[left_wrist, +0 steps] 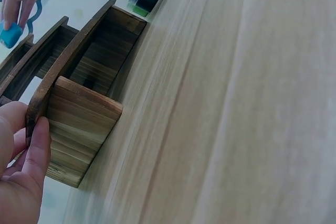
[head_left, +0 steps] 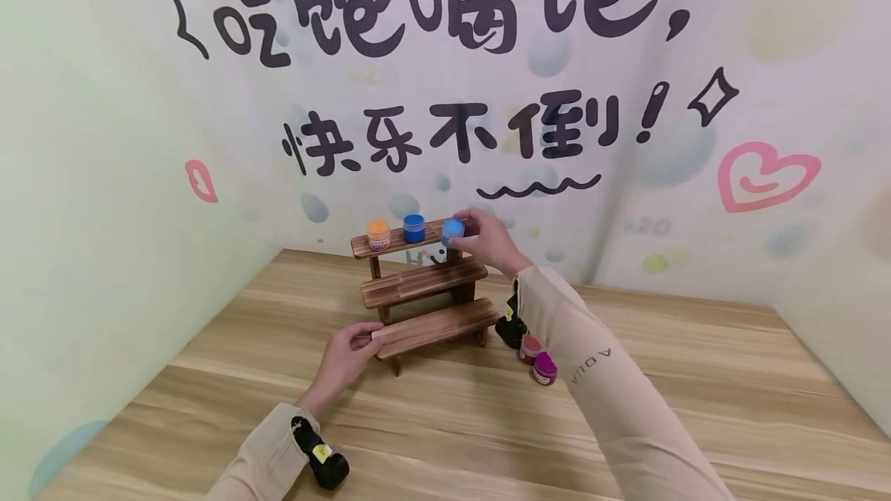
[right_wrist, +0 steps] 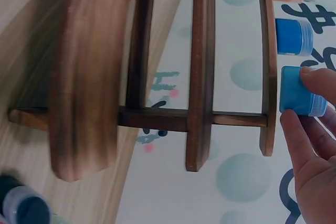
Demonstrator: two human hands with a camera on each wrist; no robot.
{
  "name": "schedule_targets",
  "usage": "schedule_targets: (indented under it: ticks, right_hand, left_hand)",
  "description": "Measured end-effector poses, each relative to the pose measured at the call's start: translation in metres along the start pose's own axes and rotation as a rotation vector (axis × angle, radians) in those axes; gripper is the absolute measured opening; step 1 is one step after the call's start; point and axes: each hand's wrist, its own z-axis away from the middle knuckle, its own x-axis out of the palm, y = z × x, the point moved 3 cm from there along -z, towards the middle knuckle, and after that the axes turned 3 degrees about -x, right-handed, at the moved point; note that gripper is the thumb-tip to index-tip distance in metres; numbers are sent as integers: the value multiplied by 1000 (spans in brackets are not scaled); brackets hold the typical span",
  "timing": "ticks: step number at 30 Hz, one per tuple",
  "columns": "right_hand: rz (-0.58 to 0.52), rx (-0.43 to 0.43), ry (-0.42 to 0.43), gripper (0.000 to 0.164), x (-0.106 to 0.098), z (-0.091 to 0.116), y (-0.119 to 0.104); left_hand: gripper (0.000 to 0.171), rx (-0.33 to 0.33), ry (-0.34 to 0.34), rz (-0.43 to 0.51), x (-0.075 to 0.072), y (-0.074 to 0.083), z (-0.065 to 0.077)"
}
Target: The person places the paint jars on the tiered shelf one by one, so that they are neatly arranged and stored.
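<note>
A three-step wooden display stand (head_left: 435, 328) stands on the table. On its top step are an orange paint jar (head_left: 379, 235) at the left end and a dark blue paint jar (head_left: 414, 229) beside it. My right hand (head_left: 490, 240) pinches a light blue paint jar (right_wrist: 295, 91) between thumb and fingers at the right end of that step. A very thin gap seems to separate this jar from the wood in the right wrist view. My left hand (left_wrist: 26, 156) grips the left end of the lowest step, thumb on one face and fingers on the other.
To the right of the stand, partly behind my right sleeve, a reddish jar (head_left: 530, 348) and a purple jar (head_left: 545, 369) sit on the wood-grain table (head_left: 431, 431). A printed cloth backdrop (head_left: 445, 130) hangs close behind the stand.
</note>
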Motion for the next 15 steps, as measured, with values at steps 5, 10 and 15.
schedule_targets:
  ticks: [5,10,15]
  right_hand:
    - [-2,9,20,42,0,-11,-2]
    - [-8,40,34,43,1,-18,-3]
    - [-29,35,55,40,5,-22,-1]
  left_hand:
    - [24,-4,-3,8,-1,-1,-1]
    - [24,-7,-7,18,0,2,0]
    - [22,-19,-6,19,-2,14,3]
